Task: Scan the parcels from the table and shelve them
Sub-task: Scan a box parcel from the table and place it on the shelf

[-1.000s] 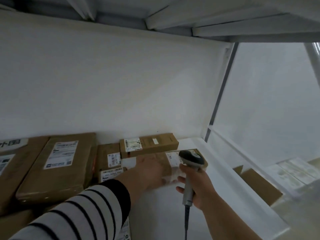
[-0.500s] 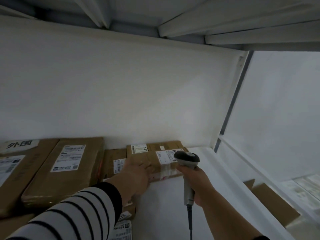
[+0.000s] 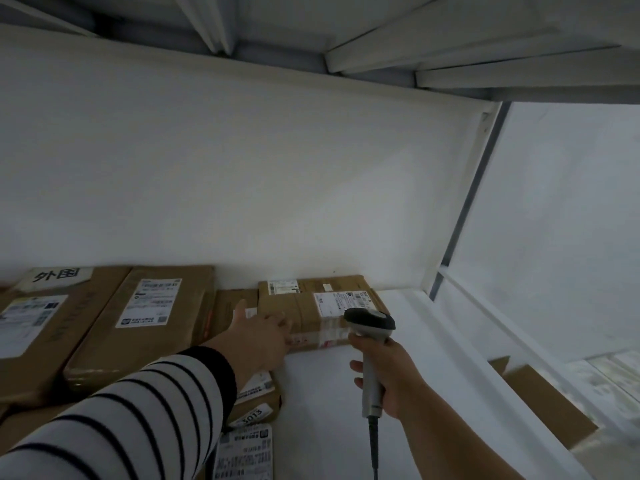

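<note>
The left hand (image 3: 265,336), at the end of a black-and-white striped sleeve (image 3: 145,410), lay flat and open-fingered against the near left corner of a flat brown cardboard parcel with a white label (image 3: 318,315), just below centre frame; it pressed on the box rather than clasping it. The right hand (image 3: 384,372), lower right of centre, was wrapped firmly around the handle of a grey-and-black corded barcode scanner (image 3: 370,327), whose head sat just in front of the parcel's right end.

The parcel rested on the white shelf board (image 3: 346,393), its far edge against or very near a second small brown carton (image 3: 311,285) at the back wall. Larger brown labelled cartons (image 3: 149,317) filled the left of the frame, well clear of the bare right side of the board.

By these signs the shelving step was in hand, the parcel all but seated. The next move likely called for lifting the left palm away without dragging the box, then turning back toward the table for another parcel to scan.
</note>
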The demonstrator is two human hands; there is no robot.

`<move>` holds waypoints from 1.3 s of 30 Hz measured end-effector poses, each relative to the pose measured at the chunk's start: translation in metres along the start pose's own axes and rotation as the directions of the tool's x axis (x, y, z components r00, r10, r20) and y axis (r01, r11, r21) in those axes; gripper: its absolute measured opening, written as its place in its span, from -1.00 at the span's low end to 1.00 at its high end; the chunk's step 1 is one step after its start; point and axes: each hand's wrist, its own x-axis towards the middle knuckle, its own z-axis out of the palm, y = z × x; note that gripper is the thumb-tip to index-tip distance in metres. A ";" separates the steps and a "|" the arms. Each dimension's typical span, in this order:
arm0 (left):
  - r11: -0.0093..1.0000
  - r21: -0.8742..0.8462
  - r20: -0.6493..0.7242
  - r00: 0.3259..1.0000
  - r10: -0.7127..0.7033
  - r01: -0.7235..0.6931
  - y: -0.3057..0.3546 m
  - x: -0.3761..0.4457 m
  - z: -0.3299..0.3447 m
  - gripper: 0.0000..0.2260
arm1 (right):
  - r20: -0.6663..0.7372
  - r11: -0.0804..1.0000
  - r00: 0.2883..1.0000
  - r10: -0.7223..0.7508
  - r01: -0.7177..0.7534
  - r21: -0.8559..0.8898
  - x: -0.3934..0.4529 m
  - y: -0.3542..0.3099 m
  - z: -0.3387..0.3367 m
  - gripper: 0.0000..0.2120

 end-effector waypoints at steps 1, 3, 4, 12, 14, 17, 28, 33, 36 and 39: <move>1.000 -0.010 -0.001 1.000 -0.011 0.011 -0.002 -0.004 -0.001 -0.48 | 0.003 1.000 1.000 0.017 -0.017 0.009 -0.003 0.001 0.001 -0.73; 0.996 -0.078 -0.020 0.998 -0.052 0.050 -0.006 -0.011 -0.001 -0.48 | 0.009 0.998 0.999 0.054 -0.054 0.025 -0.008 0.000 0.006 -0.76; 0.990 -0.121 -0.035 0.997 -0.074 0.070 -0.009 -0.016 0.000 -0.49 | 0.011 0.997 0.997 0.070 -0.071 0.025 -0.011 0.000 0.009 -0.77; 0.919 -0.341 -0.093 0.966 -0.241 0.197 -0.031 -0.084 0.010 -0.48 | 0.056 0.995 0.993 0.102 -0.100 -0.029 -0.057 0.006 0.040 -0.79; 0.914 -0.355 -0.122 0.960 -0.252 0.195 -0.036 -0.108 0.014 -0.47 | 0.062 0.995 0.993 0.099 -0.097 -0.025 -0.076 0.009 0.051 -0.82; 0.897 -0.394 -0.153 0.948 -0.278 0.200 -0.043 -0.150 0.019 -0.49 | 0.068 0.996 0.994 0.086 -0.085 -0.028 -0.113 0.016 0.074 -0.87; 0.811 -0.549 -0.365 0.815 -0.450 0.202 -0.132 -0.382 0.097 -0.57 | 0.160 0.996 0.985 0.059 -0.048 -0.071 -0.282 0.083 0.248 -0.77; 0.769 -0.600 -0.382 0.764 -0.520 0.223 -0.197 -0.498 0.152 -0.56 | 0.330 0.985 0.944 0.001 0.056 -0.163 -0.352 0.121 0.344 -0.78; 0.709 -0.685 -0.413 0.711 -0.569 0.169 -0.230 -0.560 0.182 -0.53 | 0.489 0.965 0.872 0.015 0.115 -0.234 -0.387 0.130 0.404 -0.80; 0.596 -0.764 -0.359 0.605 -0.711 0.247 -0.262 -0.610 0.216 -0.58 | 0.603 0.936 0.798 0.018 0.198 -0.290 -0.417 0.138 0.465 -0.83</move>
